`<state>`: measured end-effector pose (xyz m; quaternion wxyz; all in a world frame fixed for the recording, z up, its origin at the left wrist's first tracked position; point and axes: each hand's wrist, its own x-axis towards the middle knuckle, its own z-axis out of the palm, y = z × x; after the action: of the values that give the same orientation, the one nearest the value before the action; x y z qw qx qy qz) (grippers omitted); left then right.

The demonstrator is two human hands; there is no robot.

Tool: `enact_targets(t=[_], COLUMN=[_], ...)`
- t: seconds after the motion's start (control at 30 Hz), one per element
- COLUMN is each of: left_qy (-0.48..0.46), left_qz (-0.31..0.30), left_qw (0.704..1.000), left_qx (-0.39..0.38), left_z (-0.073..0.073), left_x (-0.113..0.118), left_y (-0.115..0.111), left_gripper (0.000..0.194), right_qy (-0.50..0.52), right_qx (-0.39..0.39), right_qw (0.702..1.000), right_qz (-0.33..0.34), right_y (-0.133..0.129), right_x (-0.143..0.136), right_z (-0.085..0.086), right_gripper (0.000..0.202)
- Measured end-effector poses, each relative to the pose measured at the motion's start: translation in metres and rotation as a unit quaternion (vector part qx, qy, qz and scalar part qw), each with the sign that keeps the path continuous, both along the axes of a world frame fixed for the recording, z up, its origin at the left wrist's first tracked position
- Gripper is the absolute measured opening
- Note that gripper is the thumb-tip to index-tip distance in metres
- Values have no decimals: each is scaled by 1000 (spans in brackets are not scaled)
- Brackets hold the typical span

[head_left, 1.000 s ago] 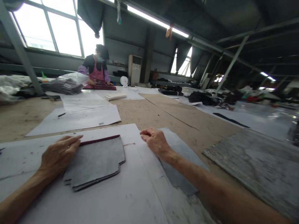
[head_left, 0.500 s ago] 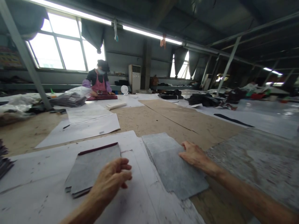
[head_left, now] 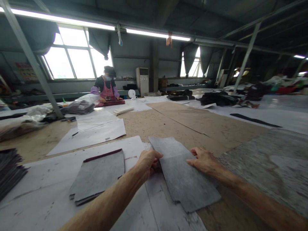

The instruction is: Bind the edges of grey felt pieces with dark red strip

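A grey cut panel (head_left: pixel 184 170) of soft-looking sheet material lies between my hands at centre right, with a notched lower edge. My left hand (head_left: pixel 149 162) pinches its left edge, thumb on top and the fingers tucked partly out of sight below. At the opposite edge my right hand (head_left: pixel 203 162) grips with its thumb over the panel; some fingertips are hidden. Left of my left forearm rests a small stack of similar grey panels (head_left: pixel 101 175), its top edge bearing a dark maroon strip (head_left: pixel 103 155).
White paper (head_left: pixel 36 183) covers the near table over brown board (head_left: pixel 139 123). A pile of dark pieces (head_left: pixel 11 171) stands at far left. Across the table a person (head_left: pixel 107 86) in a pink apron works. A metal post (head_left: pixel 36 64) rises at left; dark material (head_left: pixel 218 98) lies far right.
My left hand has moved right from above the white paper and taken hold of the grey panel's left edge. My right hand stays at the right edge. The view has shifted slightly.
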<state>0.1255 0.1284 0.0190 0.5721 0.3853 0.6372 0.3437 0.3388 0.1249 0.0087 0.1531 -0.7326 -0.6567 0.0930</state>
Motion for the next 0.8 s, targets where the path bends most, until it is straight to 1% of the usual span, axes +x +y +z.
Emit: enact_targets(t=[0.13,0.27,0.37,0.43,0.53,0.6,0.67,0.73,0.8], left_qy=[33,26,0,-15,-41,-57,-55,-23,31], left_qz=[-11,-8,-6,-8,-18,-17,6,31,25], left_qw=[998,995,996,997,997,996,995,994,990], left_qx=[59,95,90,75,59,66,81,99,133], left_z=[-6,-3,-2,-4,-7,-6,-6,-7,-12], left_x=[7,3,-5,-11,-21,-30,-40,-48,-53], left_y=[-5,-20,-30,-34,-38,-43,-52,-64,-78], left_gripper=[18,19,20,22,23,20,28,41,46], right_qy=[8,10,-6,-27,-65,-81,-82,-69,-25], right_qx=[9,33,60,74,96,106,107,97,59], right_qw=[1000,999,997,995,990,987,985,982,983], right_qz=[7,10,38,61,78,87,111,144,174], right_y=[-2,-3,-2,-1,-4,-11,-25,-43,-60], right_x=[2,-7,-18,-24,-26,-24,-26,-32,-43], right_z=[1,4,3,2,3,7,11,13,12], right_gripper=[28,29,31,25,16,16,18,17,17])
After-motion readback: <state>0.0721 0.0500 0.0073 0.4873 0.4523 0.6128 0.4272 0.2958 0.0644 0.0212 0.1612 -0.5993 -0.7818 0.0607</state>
